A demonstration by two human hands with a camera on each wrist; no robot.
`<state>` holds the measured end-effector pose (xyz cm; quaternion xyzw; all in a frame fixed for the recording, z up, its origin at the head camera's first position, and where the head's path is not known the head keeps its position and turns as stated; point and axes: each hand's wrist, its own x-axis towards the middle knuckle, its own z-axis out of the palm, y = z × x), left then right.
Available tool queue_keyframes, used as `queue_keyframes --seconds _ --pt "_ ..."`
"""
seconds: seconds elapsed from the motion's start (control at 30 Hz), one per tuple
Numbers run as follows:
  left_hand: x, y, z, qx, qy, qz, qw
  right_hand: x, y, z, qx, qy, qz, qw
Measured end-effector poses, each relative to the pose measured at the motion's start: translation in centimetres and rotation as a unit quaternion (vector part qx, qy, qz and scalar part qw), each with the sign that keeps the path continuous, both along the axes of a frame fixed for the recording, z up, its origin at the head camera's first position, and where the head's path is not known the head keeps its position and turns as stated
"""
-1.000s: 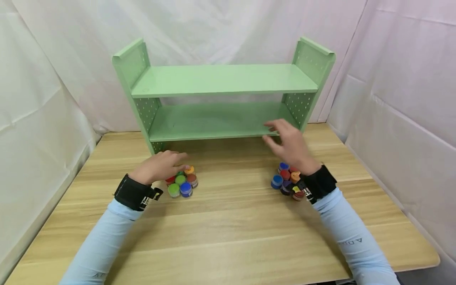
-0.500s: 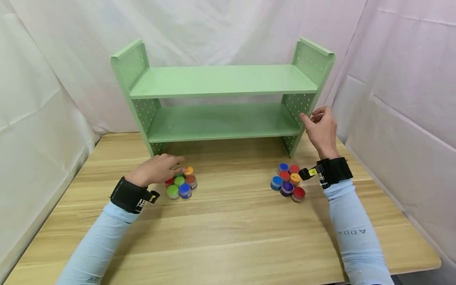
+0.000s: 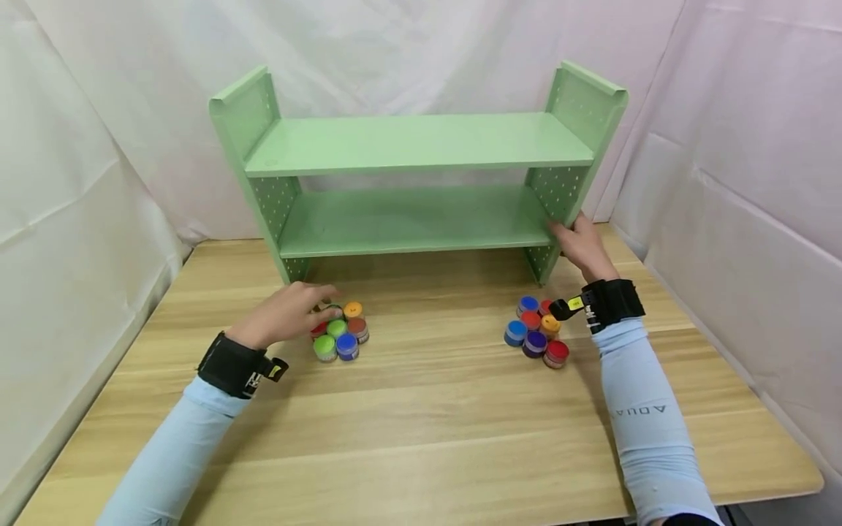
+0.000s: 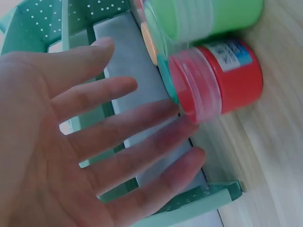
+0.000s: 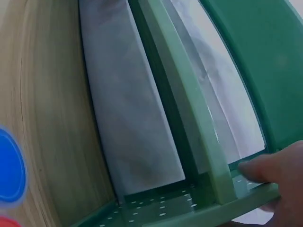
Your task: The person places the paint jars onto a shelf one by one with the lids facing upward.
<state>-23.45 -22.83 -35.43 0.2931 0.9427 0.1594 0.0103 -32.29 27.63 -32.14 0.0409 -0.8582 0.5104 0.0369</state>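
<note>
A green two-tier shelf stands at the back of the table. My right hand grips the front edge of its right side panel, below the upper tier. In the right wrist view the thumb lies over the panel's inner side, the other fingers mostly hidden behind it. My left hand hovers with spread fingers at the back left of a cluster of small paint jars. The left wrist view shows the palm with nothing in it, fingertips close to a red jar beside a light green jar.
A second cluster of small jars stands on the right of the wooden table, among them a purple jar and a red-lidded jar. White curtains hang behind and at both sides.
My right hand has moved from above the right jar cluster out to the shelf's right side and taken hold of its panel. The left hand has barely shifted.
</note>
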Motion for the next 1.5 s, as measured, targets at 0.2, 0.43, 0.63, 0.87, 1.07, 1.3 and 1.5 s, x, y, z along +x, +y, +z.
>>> queue_keyframes --seconds 0.2,0.43,0.63,0.87,1.07,1.3,1.5 --pt "-0.4 -0.3 0.0 -0.002 -0.019 0.000 0.9998 -0.2 0.0 0.0 0.009 0.005 -0.004 1.000" --pt "-0.6 -0.4 -0.6 -0.009 -0.039 0.004 0.9992 -0.2 -0.3 -0.1 0.005 0.003 0.004 1.000" --pt "-1.3 -0.2 -1.1 0.009 -0.024 0.007 0.9996 -0.4 0.0 -0.1 0.010 0.001 -0.002 1.000" --pt "-2.0 -0.7 -1.6 0.015 -0.011 0.045 0.9988 -0.3 -0.1 -0.4 0.006 0.003 -0.009 1.000" --pt "-2.2 -1.2 -1.8 0.021 0.005 0.040 0.9990 -0.3 -0.3 -0.3 0.015 0.011 -0.015 1.000" --pt "-2.3 -1.0 -2.1 0.020 -0.007 0.060 0.9980 -0.2 -0.4 -0.3 0.010 0.012 -0.005 1.000" --pt "-2.3 -1.1 -2.5 0.022 0.013 0.056 0.9981 -0.1 -0.4 -0.6 0.008 0.013 -0.004 1.000"
